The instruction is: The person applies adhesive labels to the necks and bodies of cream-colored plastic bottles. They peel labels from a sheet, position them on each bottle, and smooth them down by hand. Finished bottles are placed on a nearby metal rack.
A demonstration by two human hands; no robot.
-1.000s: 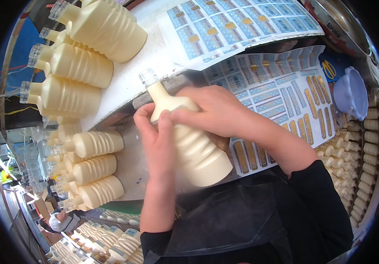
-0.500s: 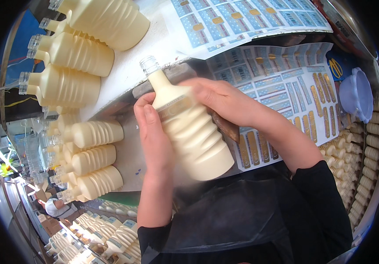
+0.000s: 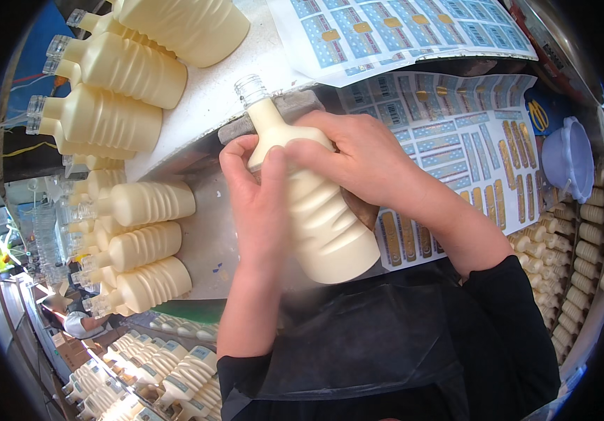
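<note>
White worktop [image 3: 224, 84] runs across the top of the view, with a lower grey surface [image 3: 207, 242] on the near side. Cream bottles with clear necks lie on their sides on both: one cluster [image 3: 112, 123] at 10 o'clock, another [image 3: 151, 238] at 9. At 8 o'clock, farther off, a co-worker [image 3: 81, 323] in a pale top; at 7, rows of labelled bottles [image 3: 182, 375].

Held bottle [image 3: 333, 235]: cream, ribbed, tilted, threaded neck [image 3: 251, 90] toward 11 o'clock, base toward 5. Left hand [image 3: 254, 203] grips its shoulder from the 9 o'clock side, so most of the body lies at 4 o'clock from that hand. Right hand [image 3: 365, 151] grasps the shoulder from the 2 o'clock side; body at 7 o'clock from it. Both thumbs press the front of the shoulder, close together; neck projects beyond the fingers, ribs and base stay uncovered below.

Blue-and-gold label sheets: upper one [image 3: 393, 42] at 1 o'clock, lower one [image 3: 449, 165] at 2, beyond the right wrist. Lilac basin [image 3: 567, 161] near 3 o'clock, yellow handles [image 3: 538, 117] just above it. Stacked bottles [image 3: 586, 274] at 4.
</note>
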